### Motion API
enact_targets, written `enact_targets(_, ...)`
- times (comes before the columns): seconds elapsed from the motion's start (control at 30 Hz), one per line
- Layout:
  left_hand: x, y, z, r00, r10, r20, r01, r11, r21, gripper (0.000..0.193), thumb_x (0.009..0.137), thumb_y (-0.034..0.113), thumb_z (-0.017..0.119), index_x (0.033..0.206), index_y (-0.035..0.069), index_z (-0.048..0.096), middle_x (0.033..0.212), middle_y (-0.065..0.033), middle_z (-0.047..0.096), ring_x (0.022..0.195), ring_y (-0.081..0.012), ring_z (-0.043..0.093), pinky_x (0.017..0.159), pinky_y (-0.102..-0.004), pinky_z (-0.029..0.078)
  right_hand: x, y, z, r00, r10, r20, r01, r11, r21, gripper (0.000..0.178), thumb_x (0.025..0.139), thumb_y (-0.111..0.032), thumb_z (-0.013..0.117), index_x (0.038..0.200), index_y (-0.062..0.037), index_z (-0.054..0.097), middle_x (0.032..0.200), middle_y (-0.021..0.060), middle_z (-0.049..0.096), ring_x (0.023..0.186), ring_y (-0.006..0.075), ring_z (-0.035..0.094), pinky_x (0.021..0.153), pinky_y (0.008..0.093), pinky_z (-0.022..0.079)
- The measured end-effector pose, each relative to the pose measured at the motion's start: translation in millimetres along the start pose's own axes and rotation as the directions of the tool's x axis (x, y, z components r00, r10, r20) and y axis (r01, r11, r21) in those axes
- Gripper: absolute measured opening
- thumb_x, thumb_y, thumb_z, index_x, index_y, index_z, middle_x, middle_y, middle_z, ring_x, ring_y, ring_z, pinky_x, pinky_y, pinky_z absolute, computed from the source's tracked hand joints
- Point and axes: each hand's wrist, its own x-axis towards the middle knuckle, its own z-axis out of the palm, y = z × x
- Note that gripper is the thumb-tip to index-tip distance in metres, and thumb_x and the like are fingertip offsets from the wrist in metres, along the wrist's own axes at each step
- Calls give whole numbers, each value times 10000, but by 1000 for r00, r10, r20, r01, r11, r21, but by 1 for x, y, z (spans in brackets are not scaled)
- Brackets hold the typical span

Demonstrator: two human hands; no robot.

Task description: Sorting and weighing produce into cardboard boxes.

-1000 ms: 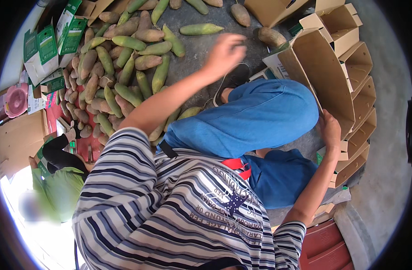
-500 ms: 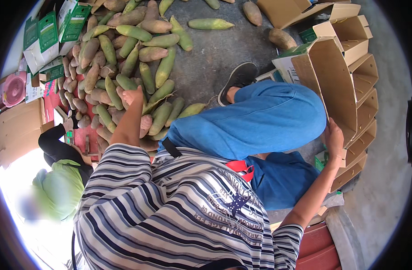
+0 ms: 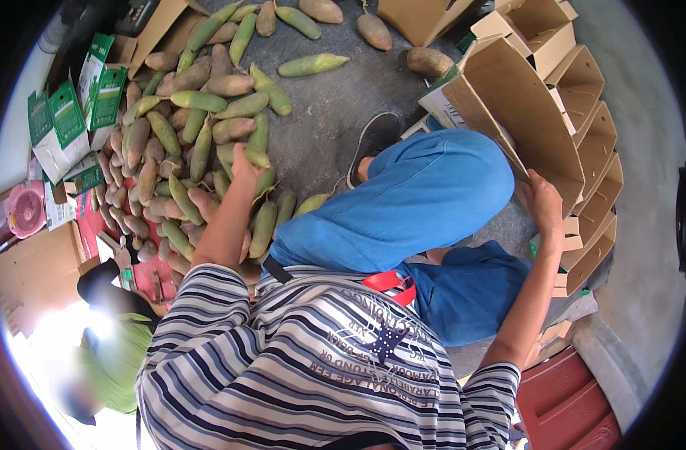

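Note:
At the right edge of the vegetable pile, my left hand (image 3: 245, 163) is closed round a green radish (image 3: 260, 158), whose tip sticks out past the fingers. Around it lie more long green radishes (image 3: 202, 150) and brownish-pink, earth-covered ones (image 3: 233, 130). My right hand (image 3: 543, 202) grips the near edge of an open cardboard box (image 3: 519, 97), fingers hooked over the rim beside my raised knee. The box is tilted, its brown inner side showing; what lies inside is hidden from this angle.
Several open cardboard boxes (image 3: 594, 135) stand nested along the right wall. Loose radishes (image 3: 313, 65) lie on the dark floor ahead. Green-and-white cartons (image 3: 65, 124) and a pink fan (image 3: 26, 208) are at the left. Another person in a green top (image 3: 125, 360) is at lower left.
My left hand has moved slightly right and now has a green radish in its grip. My right hand stays on the box edge. The whole view has shifted a little.

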Motion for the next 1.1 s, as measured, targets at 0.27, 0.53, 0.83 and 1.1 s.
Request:
enact_targets(0.27,-174,-15,94,748,179,639,-220,975,-16,384,824,270,573,1094,4,512,979,-121,569,848,-228,582,723,-374,490,4,3,3,999,-35,6,35,999,-13,228,798,-157,562,1011,-75,566,930,148,619,897,322,579,750,429,464)
enact_targets(0.53,-339,-20,176,-482,157,862,-875,-147,-462,496,772,200,651,1219,63,482,1080,-106,552,990,-224,550,853,-330,429,7,3,9,1000,-8,29,7,1000,19,262,800,-153,566,1045,-59,568,925,173,617,887,338,578,771,425,455)
enact_targets(0.83,-240,-23,141,-254,137,957,-943,-255,-214,406,805,274,598,1134,54,508,1038,-159,559,925,-338,556,767,-420,454,7,2,7,999,-20,42,21,1000,-12,266,804,-178,565,1041,-60,571,920,178,617,888,340,578,764,425,454)
enact_targets(1.1,20,-3,-58,695,-268,667,-553,-793,257,289,732,190,591,944,-7,599,963,-205,606,882,-348,593,745,-416,479,5,5,-1,998,-17,65,18,1000,-14,339,812,-197,566,1111,-39,560,980,199,606,931,354,566,786,419,444)
